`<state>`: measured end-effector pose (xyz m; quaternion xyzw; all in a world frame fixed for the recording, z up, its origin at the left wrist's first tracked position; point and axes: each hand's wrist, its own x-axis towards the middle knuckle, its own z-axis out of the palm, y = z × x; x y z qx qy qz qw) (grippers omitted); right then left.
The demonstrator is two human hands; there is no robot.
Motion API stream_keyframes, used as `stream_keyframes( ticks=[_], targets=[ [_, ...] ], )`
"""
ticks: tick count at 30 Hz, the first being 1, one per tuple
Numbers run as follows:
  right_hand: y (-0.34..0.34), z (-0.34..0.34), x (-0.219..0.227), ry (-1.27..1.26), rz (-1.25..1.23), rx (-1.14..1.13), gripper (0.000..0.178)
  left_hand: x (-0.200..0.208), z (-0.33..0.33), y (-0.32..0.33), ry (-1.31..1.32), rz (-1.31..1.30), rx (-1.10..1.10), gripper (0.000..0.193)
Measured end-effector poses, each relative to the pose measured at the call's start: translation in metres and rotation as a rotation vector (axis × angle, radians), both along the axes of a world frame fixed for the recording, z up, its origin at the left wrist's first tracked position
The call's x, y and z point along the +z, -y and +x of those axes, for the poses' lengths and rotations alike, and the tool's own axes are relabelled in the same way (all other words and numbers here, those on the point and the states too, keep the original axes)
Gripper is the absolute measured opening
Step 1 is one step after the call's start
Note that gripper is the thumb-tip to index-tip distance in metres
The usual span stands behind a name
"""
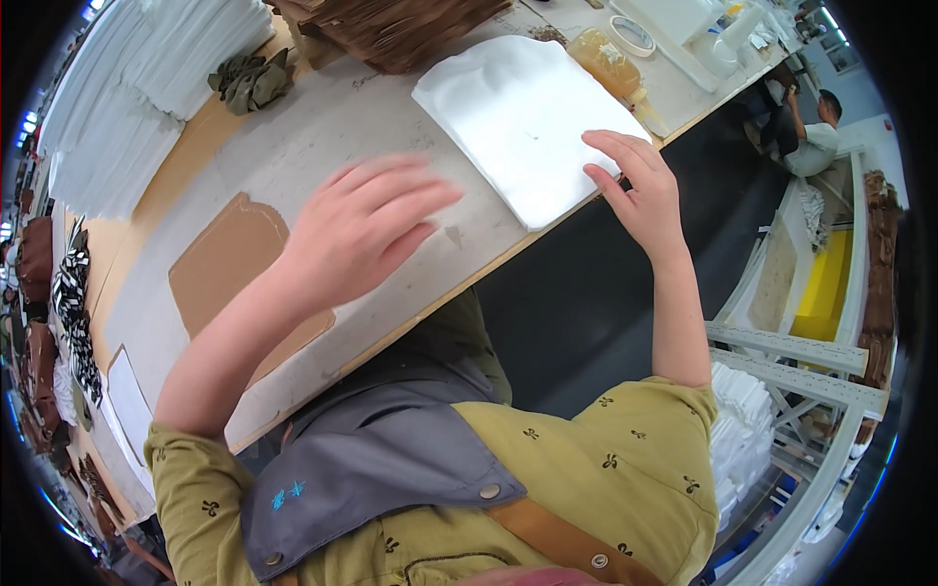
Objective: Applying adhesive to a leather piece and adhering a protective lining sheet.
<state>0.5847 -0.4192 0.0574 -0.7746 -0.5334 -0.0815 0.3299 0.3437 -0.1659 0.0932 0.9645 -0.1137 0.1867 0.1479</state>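
Fabric comes first here: a white folded cloth pad [523, 117] lies flat on the pale worktop [322, 137], its near corner at the worktop's front edge; the right hand [640, 186] rests on that near corner with fingers spread and laid flat, pinching nothing; the left hand [357, 230] hovers over bare worktop just left of the pad, open, fingers loosely spread and blurred, holding nothing. Beside the left forearm a brown cardboard cut-out [225, 264] lies flat; beyond the pad sit a stack of brown card pieces [401, 29], an amber bottle on its side [608, 61], a roll of tape [632, 34] and a bundle of olive cloth [252, 80]; white stacked sheets [147, 78] fill the far left. As a judgement, smoothing goes best if the right palm anchors the corner while the left sweeps outward from the middle, pressing evenly so the layers stay square and nothing slides off the edge.
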Motion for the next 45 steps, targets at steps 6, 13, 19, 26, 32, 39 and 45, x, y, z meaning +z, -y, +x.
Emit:
stream_keyframes(
  ticks=[6,13,19,26,32,39,45],
  targets=[
    [0.018,0.008,-0.007,0.120,0.049,-0.133,0.038,-0.064,0.115,0.024,-0.043,0.194,0.270,0.060],
    [0.071,0.023,-0.019,0.016,0.119,-0.403,0.024,-0.024,0.095,0.130,-0.409,-0.356,-0.956,0.055],
    [0.067,0.017,-0.022,0.008,0.222,-0.411,0.019,-0.071,0.163,0.073,0.213,0.533,0.420,0.064],
    [0.023,0.008,-0.024,0.008,0.216,-0.187,0.021,-0.012,0.068,0.114,-0.324,-0.397,-0.879,0.037],
    [-0.018,0.007,-0.008,0.133,0.059,-0.075,0.014,-0.044,0.072,0.068,0.003,-0.251,-0.272,0.037],
    [0.014,0.025,0.009,-0.170,-0.071,0.341,0.014,-0.044,0.073,0.044,0.031,-0.103,-0.194,0.037],
    [0.026,-0.002,0.003,-0.275,-0.039,0.141,0.024,-0.063,0.072,0.039,0.091,0.064,-0.182,0.031]
  ],
)
